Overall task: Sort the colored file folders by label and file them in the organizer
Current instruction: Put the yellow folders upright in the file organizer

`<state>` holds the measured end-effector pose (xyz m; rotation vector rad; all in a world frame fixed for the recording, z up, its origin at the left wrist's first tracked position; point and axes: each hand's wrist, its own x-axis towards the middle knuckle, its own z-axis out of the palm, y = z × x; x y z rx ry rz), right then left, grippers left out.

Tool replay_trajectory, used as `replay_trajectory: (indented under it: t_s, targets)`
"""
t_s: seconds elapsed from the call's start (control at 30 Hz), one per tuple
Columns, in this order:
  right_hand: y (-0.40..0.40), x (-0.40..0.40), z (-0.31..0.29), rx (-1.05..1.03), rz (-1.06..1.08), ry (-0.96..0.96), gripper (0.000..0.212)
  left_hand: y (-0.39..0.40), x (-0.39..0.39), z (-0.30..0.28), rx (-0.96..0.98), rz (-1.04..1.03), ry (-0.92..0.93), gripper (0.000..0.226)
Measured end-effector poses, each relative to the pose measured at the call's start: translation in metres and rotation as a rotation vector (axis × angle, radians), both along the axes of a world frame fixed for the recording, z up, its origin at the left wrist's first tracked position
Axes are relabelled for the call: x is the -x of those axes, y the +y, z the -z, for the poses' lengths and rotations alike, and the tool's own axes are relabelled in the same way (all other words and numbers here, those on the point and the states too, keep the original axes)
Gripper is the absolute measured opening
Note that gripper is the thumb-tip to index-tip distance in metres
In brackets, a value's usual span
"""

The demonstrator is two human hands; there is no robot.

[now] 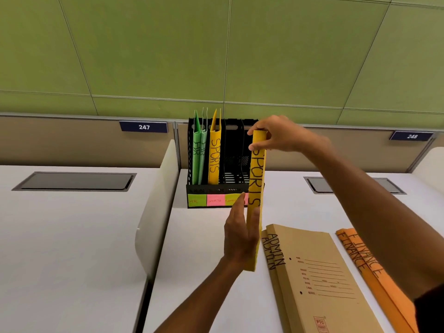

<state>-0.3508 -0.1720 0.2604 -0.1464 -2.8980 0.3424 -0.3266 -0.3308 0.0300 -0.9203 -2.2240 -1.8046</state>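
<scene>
I hold a yellow folder marked SPORTS [256, 183] upright in front of the black organizer [217, 188]. My right hand [281, 135] pinches its top end. My left hand [240, 233] grips its lower part from the left side. The organizer holds two green HR folders [199, 152] in its left slot and another yellow SPORTS folder [214, 155] beside them. Its two right slots show no folders. Coloured sticky labels [206, 200] reading HR and SPORTS run along its front; the held folder covers the right ones.
Two brown ADMIN folders [312, 280] lie flat on the white desk [204, 260] at the front right, and two orange FINANCE folders [374, 272] lie right of them. A white divider panel [156, 207] stands at the desk's left edge. Behind is a green wall.
</scene>
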Motion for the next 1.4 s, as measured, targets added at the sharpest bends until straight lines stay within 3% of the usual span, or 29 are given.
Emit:
replay_trajectory:
  t_s: [0.07, 0.2, 0.3, 0.47, 0.67, 1.0, 1.4]
  targets:
    - [0.004, -0.001, -0.01, -0.038, -0.027, 0.006, 0.048, -0.001, 0.01, 0.006, -0.011, -0.041, -0.033, 0.071]
    - [0.008, 0.001, -0.031, -0.071, -0.083, 0.019, 0.06, -0.009, 0.043, 0.025, 0.043, -0.155, -0.194, 0.061]
    - [0.006, 0.009, -0.044, -0.096, -0.137, 0.041, 0.064, -0.018, 0.069, 0.042, 0.271, -0.134, -0.157, 0.058]
    - [0.009, 0.028, -0.069, -0.113, -0.209, 0.11, 0.062, -0.024, 0.105, 0.061, 0.714, -0.025, -0.101, 0.072]
    - [0.02, 0.055, -0.084, -0.128, -0.246, 0.18, 0.065, -0.014, 0.135, 0.06, 0.942, 0.002, -0.031, 0.075]
    - [0.047, 0.104, -0.066, -0.184, -0.3, 0.453, 0.048, 0.004, 0.171, 0.057, 1.072, 0.022, 0.107, 0.076]
    - [0.075, 0.145, -0.009, -0.27, -0.315, 0.504, 0.037, 0.034, 0.186, 0.071, 1.087, 0.033, 0.15, 0.078]
